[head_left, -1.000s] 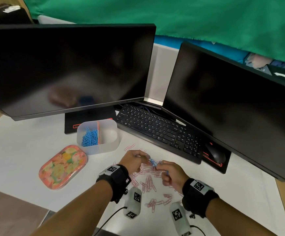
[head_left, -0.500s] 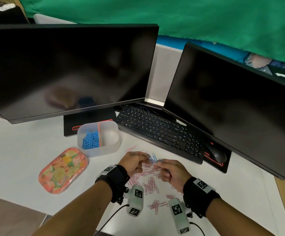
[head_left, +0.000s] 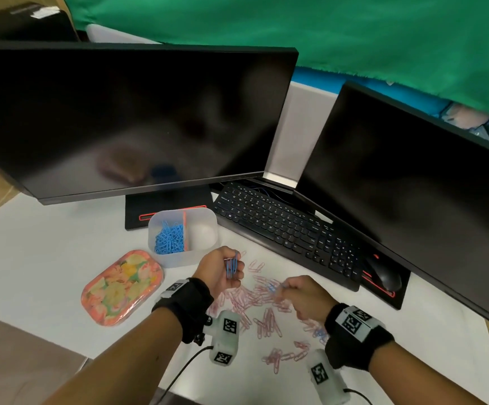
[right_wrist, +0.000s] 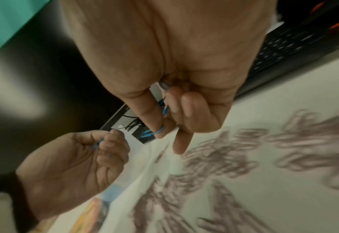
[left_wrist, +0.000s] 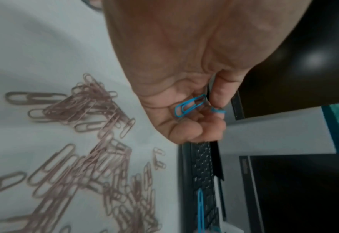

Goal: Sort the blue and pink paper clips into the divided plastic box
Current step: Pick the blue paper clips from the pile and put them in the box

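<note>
- My left hand (head_left: 221,271) hovers above the desk (head_left: 47,258), just in front of the divided plastic box (head_left: 182,235). Thumb and curled fingers pinch a small bunch of blue paper clips (head_left: 232,266).
- My right hand (head_left: 304,296) sits low over the loose pile. Its thumb and forefinger pinch another blue clip (right_wrist: 154,132), with the other fingers curled in.
- The box stands toward the desk's back edge, by the left monitor's base. Its left compartment holds a heap of blue clips (head_left: 169,238); its right compartment looks empty.
- Pink paper clips (head_left: 262,305) lie scattered and overlapping across the desk's middle and front.
- I judge the clips to be light, stiff, slick wire that snags its neighbours. Pinching one flat across its looped end should lift it free of tangles.
</note>
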